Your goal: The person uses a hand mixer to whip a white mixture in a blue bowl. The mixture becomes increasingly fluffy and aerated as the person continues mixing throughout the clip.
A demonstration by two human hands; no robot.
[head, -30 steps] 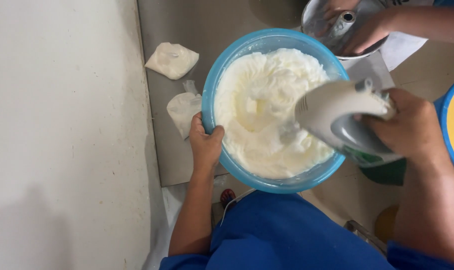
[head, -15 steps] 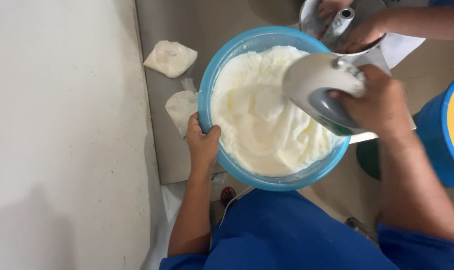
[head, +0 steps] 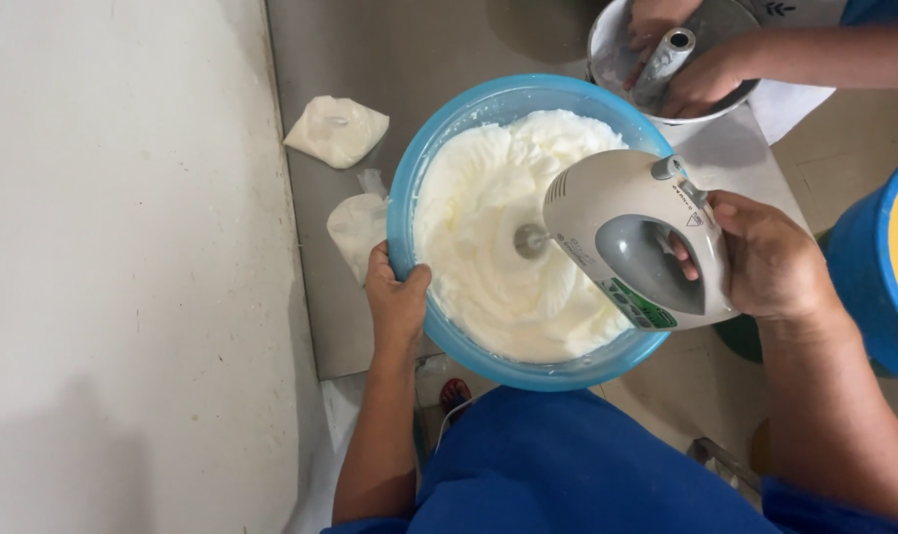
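Note:
A blue plastic bowl holds stiff white whipped cream. My left hand grips the bowl's near left rim, thumb over the edge. My right hand holds a white and grey electric hand mixer by its handle, tilted over the bowl. The mixer's metal beater shaft dips into the cream near the bowl's middle.
Two crumpled white plastic packets lie left of the bowl on the grey floor. Another person's hands work in a metal tube pan at the top right. A blue bucket with yellow contents stands at the right edge.
The mixer has swung from the bowl's far right side toward the middle, and my right hand has dropped lower. My left hand keeps its grip on the rim.

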